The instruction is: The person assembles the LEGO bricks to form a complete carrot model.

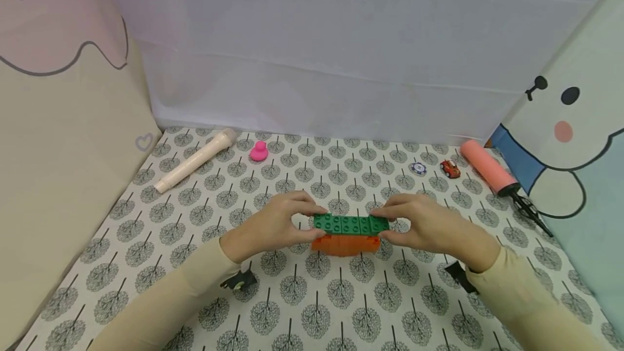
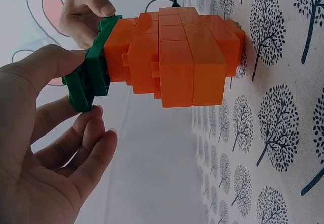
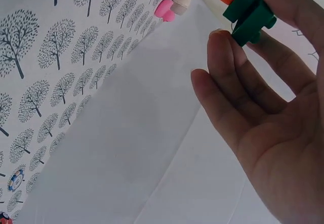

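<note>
A stack of orange toy building bricks (image 1: pixel 346 246) stands on the table, topped by a row of green bricks (image 1: pixel 348 225). In the left wrist view the orange part (image 2: pixel 192 62) is wide in the middle and stepped toward the green end. My left hand (image 1: pixel 278 222) pinches the left end of the green row between thumb and fingers. At the opposite end, my right hand (image 1: pixel 425 224) pinches a green brick (image 3: pixel 253 19) the same way. In the right wrist view the other right-hand fingers (image 3: pixel 223 87) extend below that brick.
A pale microphone-shaped thing (image 1: pixel 195 161) and a pink rubber duck (image 1: pixel 259 151) lie at the back left. Toward the back right are a poker chip (image 1: pixel 418 168), a red toy car (image 1: pixel 450 169) and a coral cylinder with a black end (image 1: pixel 489 167). Fabric walls (image 1: pixel 322 47) enclose the table.
</note>
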Tool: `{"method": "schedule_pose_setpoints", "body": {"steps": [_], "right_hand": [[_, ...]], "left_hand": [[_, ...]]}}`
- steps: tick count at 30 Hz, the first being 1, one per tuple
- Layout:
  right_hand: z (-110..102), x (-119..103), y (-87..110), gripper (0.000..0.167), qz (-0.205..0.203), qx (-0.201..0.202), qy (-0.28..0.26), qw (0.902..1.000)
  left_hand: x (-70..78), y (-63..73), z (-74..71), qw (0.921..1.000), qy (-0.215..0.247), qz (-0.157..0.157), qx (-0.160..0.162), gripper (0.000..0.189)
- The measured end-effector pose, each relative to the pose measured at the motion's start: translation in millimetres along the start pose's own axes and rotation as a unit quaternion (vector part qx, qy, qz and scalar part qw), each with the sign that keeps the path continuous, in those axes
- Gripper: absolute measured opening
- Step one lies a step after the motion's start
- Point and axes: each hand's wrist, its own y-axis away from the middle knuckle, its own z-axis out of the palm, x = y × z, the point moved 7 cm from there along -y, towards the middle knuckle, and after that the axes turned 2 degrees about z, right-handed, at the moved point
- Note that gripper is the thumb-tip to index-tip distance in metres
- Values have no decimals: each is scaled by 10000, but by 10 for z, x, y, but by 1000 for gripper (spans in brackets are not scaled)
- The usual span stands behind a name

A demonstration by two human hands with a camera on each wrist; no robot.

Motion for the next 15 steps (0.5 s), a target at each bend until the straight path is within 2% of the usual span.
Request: {"method": "schedule_pose_setpoints", "body": {"steps": [7, 11, 15], "right_hand": [[11, 6, -10, 42, 157, -89, -27, 9998], [17, 13, -2, 42, 286, -165, -35, 9994], [21, 17, -4, 42, 374, -229, -12, 9990]], "left_hand": [[19, -9, -17, 9999, -109, -42, -26, 38], [38, -47, -13, 9997, -193, 55, -170, 38], [48, -76, -14, 9992, -193, 10, -338, 39]]}}
